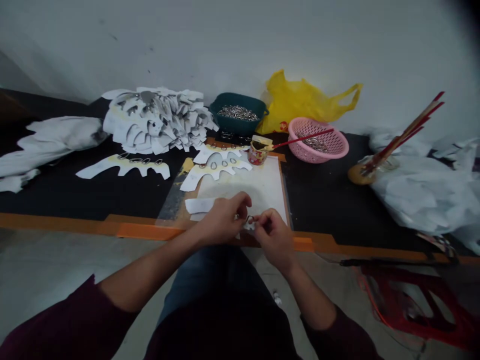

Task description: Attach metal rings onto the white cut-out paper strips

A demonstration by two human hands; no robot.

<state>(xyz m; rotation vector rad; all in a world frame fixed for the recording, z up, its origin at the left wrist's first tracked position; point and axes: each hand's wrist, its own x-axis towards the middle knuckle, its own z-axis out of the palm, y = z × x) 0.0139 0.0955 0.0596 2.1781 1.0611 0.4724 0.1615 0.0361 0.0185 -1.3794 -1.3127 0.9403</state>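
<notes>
My left hand (226, 218) rests over a white cut-out piece (200, 205) near the table's front edge, its fingers bent at the piece's right end. A small metal ring (249, 219) shows between the two hands. My right hand (276, 237) is closed in a pinch at that ring, and its fingertips partly cover it. Just beyond lie two more white cut-out pieces (215, 172) with scalloped edges, yellowish bands and metal rings along them. A small tub (257, 154) with a red stick (303, 138) across it stands behind the white board (262, 182).
A green basket (238, 125) and a pink basket (318, 155) hold metal rings. Around them are a pile of white pieces (161, 120), a yellow bag (311, 102), a jar of red sticks (363, 175) and white plastic bags (423, 187). A red stool (420, 300) stands lower right.
</notes>
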